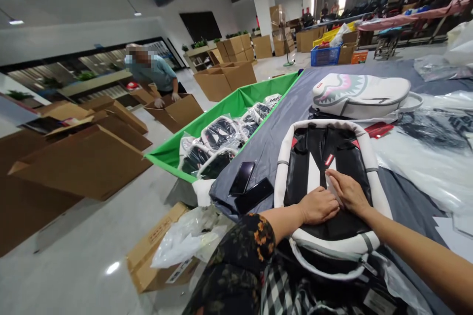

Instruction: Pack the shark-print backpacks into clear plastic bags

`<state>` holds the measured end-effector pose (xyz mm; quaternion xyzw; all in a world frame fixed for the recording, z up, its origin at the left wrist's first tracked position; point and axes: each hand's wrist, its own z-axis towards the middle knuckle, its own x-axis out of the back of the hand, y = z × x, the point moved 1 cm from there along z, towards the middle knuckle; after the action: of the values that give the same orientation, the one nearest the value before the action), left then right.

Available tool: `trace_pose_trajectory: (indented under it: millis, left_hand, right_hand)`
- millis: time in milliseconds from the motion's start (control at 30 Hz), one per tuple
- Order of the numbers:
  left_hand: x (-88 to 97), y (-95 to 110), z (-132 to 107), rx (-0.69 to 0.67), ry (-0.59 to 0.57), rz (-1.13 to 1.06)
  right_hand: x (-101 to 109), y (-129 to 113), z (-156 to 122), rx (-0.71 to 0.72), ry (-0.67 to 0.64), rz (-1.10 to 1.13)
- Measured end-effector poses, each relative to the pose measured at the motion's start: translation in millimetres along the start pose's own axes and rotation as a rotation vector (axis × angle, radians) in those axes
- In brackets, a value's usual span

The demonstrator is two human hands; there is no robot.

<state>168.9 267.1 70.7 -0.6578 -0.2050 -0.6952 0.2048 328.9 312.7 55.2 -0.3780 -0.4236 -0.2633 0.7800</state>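
A white-and-black backpack (318,157) lies back-side up on the grey table (273,133) in front of me. My left hand (318,205) rests knuckles-up on its black back panel, fingers curled under. My right hand (347,191) lies flat beside it, fingers stretched toward the white strap. Both hands touch near the lower middle of the backpack. A second white backpack with a shark-mouth print (360,94) lies farther away on the table.
Two dark phones (248,186) lie at the table's left edge. A green bin (236,108) holds several bagged backpacks. Clear plastic bags (424,157) cover the table's right side. Cardboard boxes (81,162) crowd the floor at left, where a person (155,76) bends over one.
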Motion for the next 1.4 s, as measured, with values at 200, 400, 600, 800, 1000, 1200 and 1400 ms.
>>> trace_pose_trajectory:
  millis: [200,400,600,800,1000,1200,1400]
  left_hand:
    - [0.1,-10,0,0.12,0.049,0.054]
    - [6.3,-29,-23,-0.051,0.127,0.024]
    - [-17.5,-30,-38,0.43,0.308,-0.005]
    - [-14.0,-14,-28,0.593,0.187,-0.07]
    - [-0.1,43,-56,0.515,0.055,-0.234]
    - [41.8,18,-17,0.51,0.08,-0.101]
    - [3.6,9,23,0.446,0.147,-0.115]
  right_hand:
    - [45,-59,-10,0.565,-0.3,0.146]
    - [22,-80,-20,0.788,-0.638,0.241]
    - [-24,-59,-23,0.914,-0.419,0.178]
    - [-3,-59,-40,0.87,-0.186,-0.047]
    - [29,-25,-43,0.329,0.104,-0.356]
    - [15,2,-36,-0.127,-0.027,-0.396]
    - [51,40,-12,-0.214,-0.035,-0.248]
